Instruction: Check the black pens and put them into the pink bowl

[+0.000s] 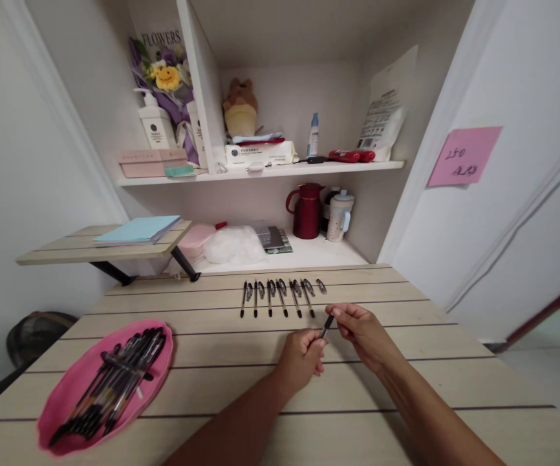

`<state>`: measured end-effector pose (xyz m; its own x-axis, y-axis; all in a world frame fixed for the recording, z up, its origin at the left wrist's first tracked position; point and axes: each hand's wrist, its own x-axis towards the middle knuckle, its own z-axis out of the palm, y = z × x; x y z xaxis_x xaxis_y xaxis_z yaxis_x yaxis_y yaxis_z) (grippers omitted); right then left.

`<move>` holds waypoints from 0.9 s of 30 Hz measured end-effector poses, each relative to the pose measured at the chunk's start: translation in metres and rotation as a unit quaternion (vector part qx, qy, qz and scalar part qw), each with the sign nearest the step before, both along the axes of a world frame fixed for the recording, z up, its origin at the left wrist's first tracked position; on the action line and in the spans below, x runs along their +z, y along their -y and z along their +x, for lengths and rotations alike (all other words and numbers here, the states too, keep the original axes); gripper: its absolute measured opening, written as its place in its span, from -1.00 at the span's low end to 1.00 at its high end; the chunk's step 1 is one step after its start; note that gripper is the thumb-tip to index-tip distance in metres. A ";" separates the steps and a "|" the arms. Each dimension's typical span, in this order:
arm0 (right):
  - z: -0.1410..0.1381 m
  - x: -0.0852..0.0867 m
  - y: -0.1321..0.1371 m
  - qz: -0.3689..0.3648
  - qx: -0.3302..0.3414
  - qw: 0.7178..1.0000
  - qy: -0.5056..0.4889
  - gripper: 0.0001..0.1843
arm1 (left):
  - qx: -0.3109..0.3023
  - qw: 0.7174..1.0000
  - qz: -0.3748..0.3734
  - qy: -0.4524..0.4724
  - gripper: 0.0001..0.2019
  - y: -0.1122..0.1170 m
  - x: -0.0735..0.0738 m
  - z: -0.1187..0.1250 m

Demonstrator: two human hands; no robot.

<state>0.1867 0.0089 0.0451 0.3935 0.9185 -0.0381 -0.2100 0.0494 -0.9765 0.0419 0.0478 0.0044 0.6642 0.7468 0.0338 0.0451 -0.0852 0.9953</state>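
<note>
Both hands are at one pen (327, 325), held at a slant above the table in front of me. My left hand (303, 355) is closed round its lower part. At the upper, black end, my right hand (360, 330) pinches with thumb and fingers; its exact fingertip contact is partly hidden. Beyond the hands lies a row of several uncapped pens (282, 299), side by side, with dark clear caps (308, 287) between them. A single cap (321, 286) lies at the row's right end. To the left, a pink tray (166, 372) holds a heap of several capped pens (127, 369).
The striped wooden table (202, 382) meets a white shelf unit (260, 167). A raised side shelf (57, 249) carries blue paper (137, 230) on the left. Behind are a red jug (308, 213), a light cup (340, 217) and a white plastic bag (235, 244).
</note>
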 end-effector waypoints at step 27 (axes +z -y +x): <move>0.004 0.004 0.003 -0.023 0.047 0.998 0.026 -0.66 | -0.001 1.000 -0.002 -0.024 -0.76 0.001 0.003 0.000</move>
